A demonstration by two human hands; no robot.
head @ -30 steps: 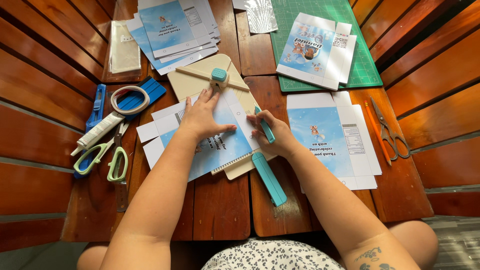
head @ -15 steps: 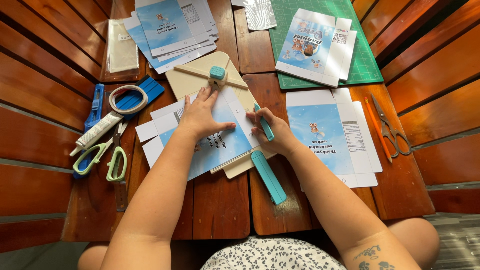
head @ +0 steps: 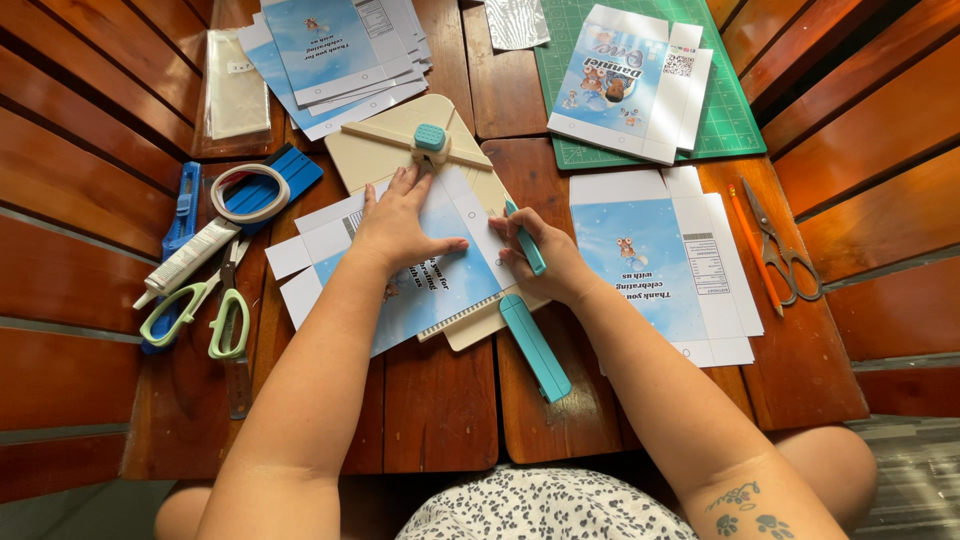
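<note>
Table [head: 440,410]: dark red wooden slats, work laid out across the middle.

Paper trimmer [head: 400,160]: beige board, lying at a slant in the centre, its teal arm [head: 535,345] reaching toward your near right. The teal sliding cutter head [head: 431,140] sits at the far end of the rail. Keep the board flat and do not let it pivot on the slats.

Printed sheet [head: 430,285]: pale blue box template, lying on the trimmer board and overhanging it to the left. Before cutting, check that its edge is square to the rail.

Left hand [head: 400,225]: flat on the sheet, fingers spread apart, fingertips just near of the rail. Press down evenly and keep the tips off the cutter's track.

Right hand [head: 545,260]: fingers closed around a slim teal tool [head: 527,240], at the right edge of the sheet. I cannot tell what kind of tool it is.

Nearby: more printed templates [head: 660,260] to the right, a stack [head: 340,50] at the far left, green-handled scissors [head: 205,315] to the left, a green cutting mat [head: 740,120] at the far right.
</note>
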